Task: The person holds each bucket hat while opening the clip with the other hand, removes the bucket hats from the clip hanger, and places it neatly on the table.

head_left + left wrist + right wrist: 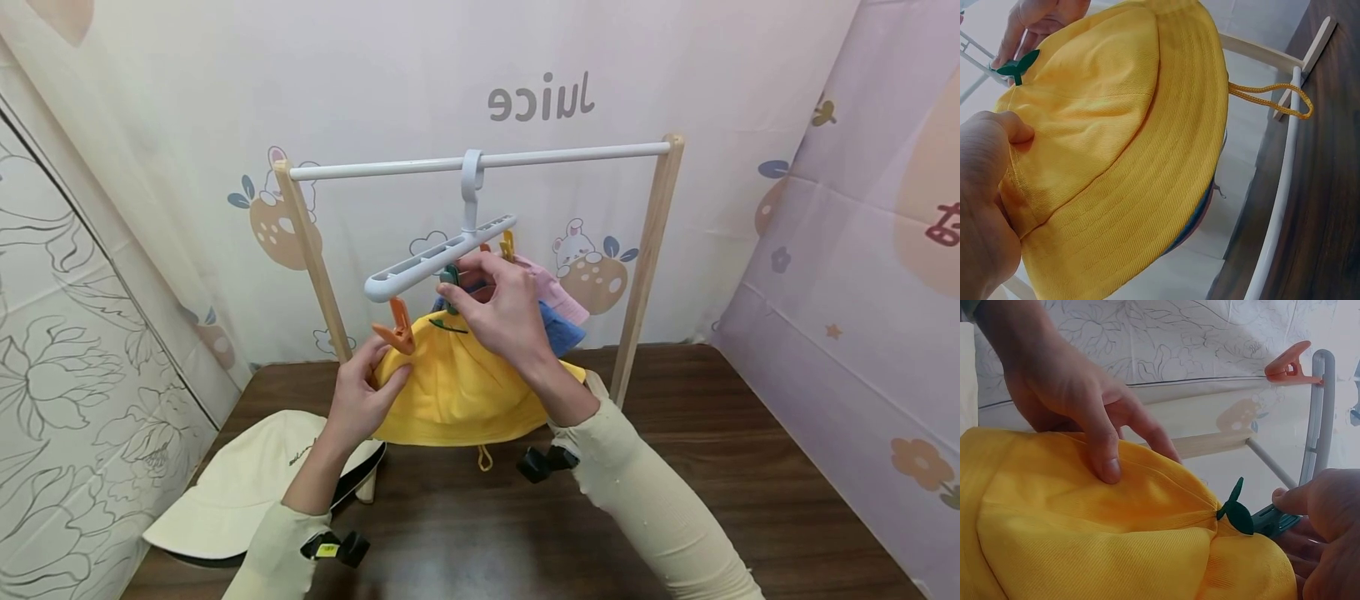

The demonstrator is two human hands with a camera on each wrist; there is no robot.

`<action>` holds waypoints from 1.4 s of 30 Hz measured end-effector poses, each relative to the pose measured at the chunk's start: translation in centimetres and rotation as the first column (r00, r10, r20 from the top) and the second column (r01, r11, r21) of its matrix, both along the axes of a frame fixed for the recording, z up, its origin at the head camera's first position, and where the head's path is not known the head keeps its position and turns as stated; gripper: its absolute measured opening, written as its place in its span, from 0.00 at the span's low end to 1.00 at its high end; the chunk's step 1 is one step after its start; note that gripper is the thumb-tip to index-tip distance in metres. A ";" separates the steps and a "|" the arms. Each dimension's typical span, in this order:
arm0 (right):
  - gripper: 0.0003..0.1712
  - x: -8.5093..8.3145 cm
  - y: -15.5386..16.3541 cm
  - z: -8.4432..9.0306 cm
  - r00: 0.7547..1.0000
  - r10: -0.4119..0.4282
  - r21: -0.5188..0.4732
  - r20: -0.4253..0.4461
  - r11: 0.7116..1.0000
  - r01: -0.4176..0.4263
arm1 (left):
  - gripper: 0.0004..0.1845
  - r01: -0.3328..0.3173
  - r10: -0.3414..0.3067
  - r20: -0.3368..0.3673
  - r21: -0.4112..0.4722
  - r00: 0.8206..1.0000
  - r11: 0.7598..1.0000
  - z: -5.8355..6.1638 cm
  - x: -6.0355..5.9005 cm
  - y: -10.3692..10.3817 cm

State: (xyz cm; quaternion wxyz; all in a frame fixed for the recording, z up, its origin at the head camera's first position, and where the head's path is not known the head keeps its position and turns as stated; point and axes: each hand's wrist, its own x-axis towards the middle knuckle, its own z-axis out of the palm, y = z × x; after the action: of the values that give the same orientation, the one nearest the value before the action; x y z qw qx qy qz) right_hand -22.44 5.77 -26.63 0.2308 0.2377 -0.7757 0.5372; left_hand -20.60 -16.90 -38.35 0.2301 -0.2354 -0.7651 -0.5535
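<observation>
At the centre of the head view, a yellow bucket hat is hanging below a pale blue clip hanger, its stitched brim spreading low over the dark wooden tabletop. The cloth is a ribbed cotton, bright and even in colour, with a thin yellow cord loop dangling from the brim and a small green leaf-shaped stem sitting on the crown. The left hand is pinching the crown's fabric at centre left, thumb pressing into a fold. The right hand is gripping a teal clip beside the stem. An orange clip is hanging just left of the hat.
</observation>
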 end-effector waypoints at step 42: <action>0.20 -0.4 -0.1 -0.3 1.000 -0.008 0.016 0.010 1.000 0.008 | 0.23 -0.010 0.009 -0.017 -0.067 1.000 0.998 -1.4 0.5 -0.4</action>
State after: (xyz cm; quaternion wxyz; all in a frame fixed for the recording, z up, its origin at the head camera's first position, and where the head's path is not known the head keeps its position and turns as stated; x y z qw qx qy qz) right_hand -22.81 5.67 -26.96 0.2270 0.2336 -0.7821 0.5313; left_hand -20.06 -17.27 -39.72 0.2308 -0.2439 -0.7823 -0.5246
